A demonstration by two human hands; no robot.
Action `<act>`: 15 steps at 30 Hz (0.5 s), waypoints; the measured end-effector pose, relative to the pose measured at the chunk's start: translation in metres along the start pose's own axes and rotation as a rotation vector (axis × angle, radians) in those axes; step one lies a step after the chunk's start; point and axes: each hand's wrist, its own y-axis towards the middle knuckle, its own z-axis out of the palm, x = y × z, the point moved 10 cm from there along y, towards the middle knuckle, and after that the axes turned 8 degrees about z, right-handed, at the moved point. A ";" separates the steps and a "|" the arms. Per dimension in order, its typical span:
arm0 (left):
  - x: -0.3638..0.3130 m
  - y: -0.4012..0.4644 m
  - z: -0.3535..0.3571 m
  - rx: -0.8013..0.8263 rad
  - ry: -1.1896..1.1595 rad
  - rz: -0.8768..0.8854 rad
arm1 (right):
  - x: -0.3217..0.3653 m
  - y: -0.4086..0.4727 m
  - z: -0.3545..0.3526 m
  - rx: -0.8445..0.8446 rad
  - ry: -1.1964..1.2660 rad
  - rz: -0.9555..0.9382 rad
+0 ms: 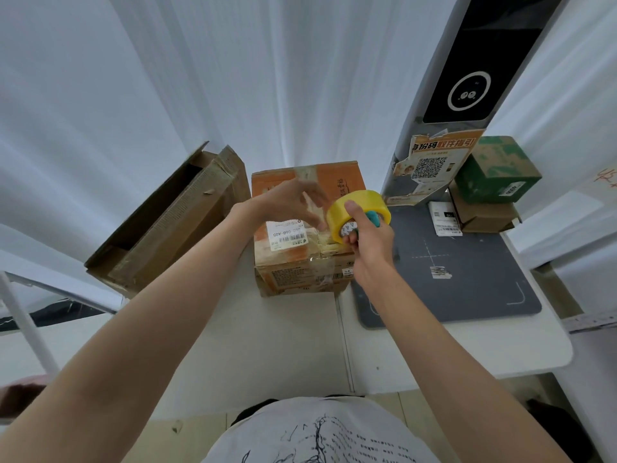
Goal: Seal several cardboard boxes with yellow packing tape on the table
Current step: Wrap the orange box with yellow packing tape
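Observation:
An orange-brown cardboard box [300, 259] with a white shipping label stands on the white table [267, 345] in front of me. My right hand [367, 242] grips a roll of yellow packing tape [359, 210] over the box's right top edge, fingers through its core, together with a teal-handled object. My left hand [293, 202] hovers over the box top with fingers spread and blurred, holding nothing. A strip of clear yellowish tape seems to run from the roll toward the left hand.
A long brown box [167, 222] with open flaps lies at the left. A grey mat [460, 279] covers the table's right part. A green box [494, 172] is stacked on a small brown box [484, 217] beside a grey pillar [434, 138].

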 end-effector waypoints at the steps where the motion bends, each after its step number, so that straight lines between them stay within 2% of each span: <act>1: 0.011 0.001 0.004 0.070 0.041 -0.036 | -0.002 0.002 -0.001 -0.009 0.010 0.003; 4: 0.026 0.002 0.020 0.255 0.072 -0.118 | -0.007 0.002 0.000 -0.024 0.037 0.018; 6: 0.028 0.002 0.029 0.316 0.039 -0.162 | -0.010 0.001 0.000 -0.036 0.031 0.025; 11: 0.035 0.002 0.043 0.389 -0.062 -0.240 | -0.010 -0.002 0.000 -0.037 0.060 0.024; 15: 0.035 0.004 0.045 0.423 -0.027 -0.275 | -0.012 -0.004 -0.001 -0.045 0.073 0.023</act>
